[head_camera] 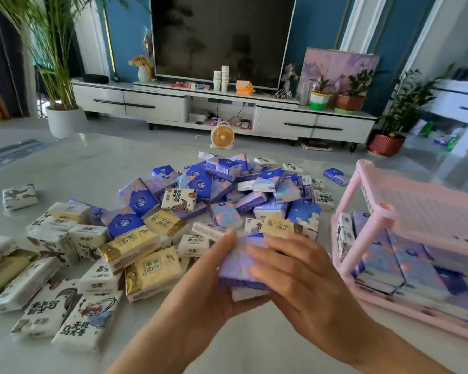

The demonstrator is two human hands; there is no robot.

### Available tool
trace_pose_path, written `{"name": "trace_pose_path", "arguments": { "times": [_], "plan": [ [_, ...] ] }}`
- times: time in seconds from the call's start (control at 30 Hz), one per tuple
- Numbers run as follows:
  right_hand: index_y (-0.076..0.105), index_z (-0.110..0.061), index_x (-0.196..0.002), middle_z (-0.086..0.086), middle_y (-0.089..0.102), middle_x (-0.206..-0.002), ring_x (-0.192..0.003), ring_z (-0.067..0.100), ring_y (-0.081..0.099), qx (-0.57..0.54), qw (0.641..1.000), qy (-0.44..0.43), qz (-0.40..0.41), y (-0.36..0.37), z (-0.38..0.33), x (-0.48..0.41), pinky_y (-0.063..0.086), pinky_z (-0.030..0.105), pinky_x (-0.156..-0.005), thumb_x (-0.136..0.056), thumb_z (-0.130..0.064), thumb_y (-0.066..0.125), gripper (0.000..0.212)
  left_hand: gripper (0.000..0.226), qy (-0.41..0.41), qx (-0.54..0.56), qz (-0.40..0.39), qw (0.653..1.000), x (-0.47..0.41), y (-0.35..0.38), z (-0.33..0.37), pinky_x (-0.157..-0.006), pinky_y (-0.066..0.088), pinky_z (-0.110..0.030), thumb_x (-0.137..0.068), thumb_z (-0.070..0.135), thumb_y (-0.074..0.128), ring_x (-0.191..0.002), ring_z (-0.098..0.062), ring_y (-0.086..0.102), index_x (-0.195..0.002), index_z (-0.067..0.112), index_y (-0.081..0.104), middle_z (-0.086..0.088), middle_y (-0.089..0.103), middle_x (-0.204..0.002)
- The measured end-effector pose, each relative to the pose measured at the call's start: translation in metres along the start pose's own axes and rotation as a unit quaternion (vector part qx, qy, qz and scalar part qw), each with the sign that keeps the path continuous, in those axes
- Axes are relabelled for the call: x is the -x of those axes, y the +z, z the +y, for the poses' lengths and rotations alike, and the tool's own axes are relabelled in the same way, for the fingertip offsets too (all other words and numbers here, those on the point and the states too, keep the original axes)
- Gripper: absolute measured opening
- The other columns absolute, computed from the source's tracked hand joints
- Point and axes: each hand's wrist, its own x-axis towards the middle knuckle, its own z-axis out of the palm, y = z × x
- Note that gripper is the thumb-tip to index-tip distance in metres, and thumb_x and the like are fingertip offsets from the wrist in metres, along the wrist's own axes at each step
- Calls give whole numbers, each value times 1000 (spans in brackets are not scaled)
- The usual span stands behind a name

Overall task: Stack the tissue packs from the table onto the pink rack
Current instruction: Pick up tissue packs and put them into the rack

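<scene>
Both hands hold a small bundle of purple tissue packs (239,268) low in the middle of the view, just above the marble table (97,163). My left hand (211,287) grips the bundle from the left and underneath, thumb on top. My right hand (297,276) lies over its right side with fingers curled round it. A large heap of tissue packs (227,190), purple, blue, yellow and white, covers the table behind. The pink rack (373,233) stands at the right, its lower shelf filled with upright purple packs (405,263); its upper shelf looks bare.
White and yellow packs (65,265) spread over the table's left side, one white pack (19,197) apart at the far left. Beyond the table are a TV cabinet (222,109), a small orange fan (222,136) on the floor and potted plants.
</scene>
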Motion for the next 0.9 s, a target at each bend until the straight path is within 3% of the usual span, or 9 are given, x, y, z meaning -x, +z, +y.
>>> {"name": "trace_pose_path", "arguments": {
  "times": [0.07,0.17,0.27,0.33,0.47,0.57,0.67,0.8,0.9],
  "plan": [
    [50,-21,-119,4,41,-141,-133,20,39,-14,999,35,-3,-7,-5,16,34,39,-108,-88,-22,59,32,35,11,-11,-1,1000,-5,7,-12,-68,56,-32,-76,34,52,-73,-20,69,-83,10,77,-8,71,-96],
    [48,-36,-123,-3,26,-150,-136,10,33,-176,959,221,-4,-20,-16,31,31,17,-106,-79,-50,64,49,37,68,-60,63,994,-15,16,-28,-64,57,-34,-71,30,57,-71,-25,68,-94,2,67,-17,71,-90],
    [49,-52,-113,-18,55,-122,-103,6,60,-447,791,416,43,-28,-20,46,48,20,-85,-59,-64,74,61,45,73,-56,85,992,-20,23,-42,-53,56,-30,-70,22,63,-66,-24,68,-105,-6,58,-19,70,-89],
    [59,-47,-105,-5,66,-97,-82,13,63,-525,697,486,52,-32,-14,59,52,29,-72,-52,-52,83,59,51,71,-77,87,991,-22,26,-51,-55,56,-32,-70,18,72,-76,-28,69,-112,-5,55,-20,70,-97],
    [63,-23,-106,5,68,-81,-75,14,61,-550,629,539,101,-53,-5,79,51,23,-66,-51,-31,80,58,52,50,-156,79,983,-26,30,-71,-62,59,-38,-62,13,80,-78,-28,70,-107,2,57,-15,72,-94],
    [61,-11,-99,6,65,-73,-65,12,61,-560,581,568,162,-73,-3,90,50,21,-57,-59,-16,71,42,48,19,-167,44,985,-26,36,-89,-65,58,-39,-61,17,65,-74,-26,69,-106,3,60,-16,71,-92],
    [64,-15,-88,3,64,-72,-61,10,56,-488,612,607,135,-92,3,111,47,18,-52,-69,-15,60,20,41,31,-260,45,964,-26,40,-107,-57,52,-23,-62,17,64,-65,-11,66,-102,9,65,-5,73,-82],
    [65,-24,-92,-14,64,-78,-68,-2,55,-306,767,564,6,-92,6,140,41,8,-63,-88,-13,60,13,25,129,-422,106,891,-31,40,-121,-55,46,-9,-80,6,69,-65,2,64,-98,23,66,5,72,-80],
    [61,-30,-109,-22,53,-111,-106,-11,45,-157,850,500,-45,-86,5,157,28,0,-92,-82,-48,56,33,36,262,-611,101,740,-32,37,-126,-77,42,-5,-82,31,68,-94,12,52,-109,46,51,25,52,-113]
  ]
}}
